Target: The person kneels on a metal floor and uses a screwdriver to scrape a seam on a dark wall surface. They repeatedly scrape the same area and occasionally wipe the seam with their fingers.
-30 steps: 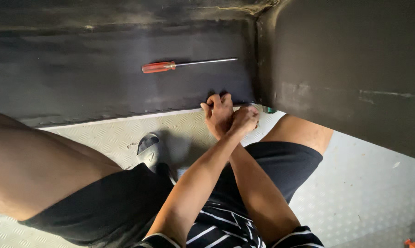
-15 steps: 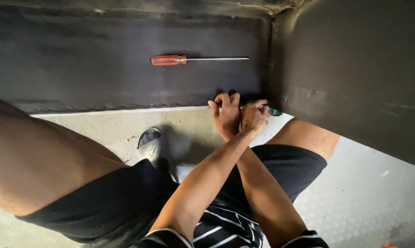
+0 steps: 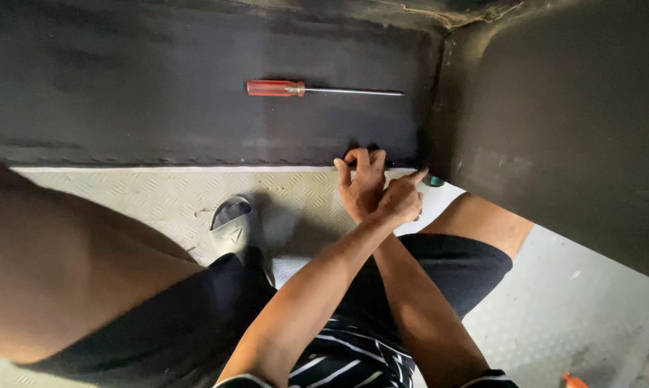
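Black lining [image 3: 123, 108] covers the far floor, its near edge running left to right, and both hands meet it at the right corner with forearms crossed. The right hand [image 3: 359, 183] lies to the left, fingers curled onto that edge; whether they pinch it I cannot tell. The left hand [image 3: 402, 200], just right of it, is fisted around what seems a green-tipped tool [image 3: 434, 181]. A red-handled screwdriver [image 3: 317, 89] lies farther back on the lining, parallel to the edge, shaft pointing right.

forearms crossed at the wrists, left hand [image 3: 402, 199] loosely fisted, right hand [image 3: 360, 183] fingers curled forward
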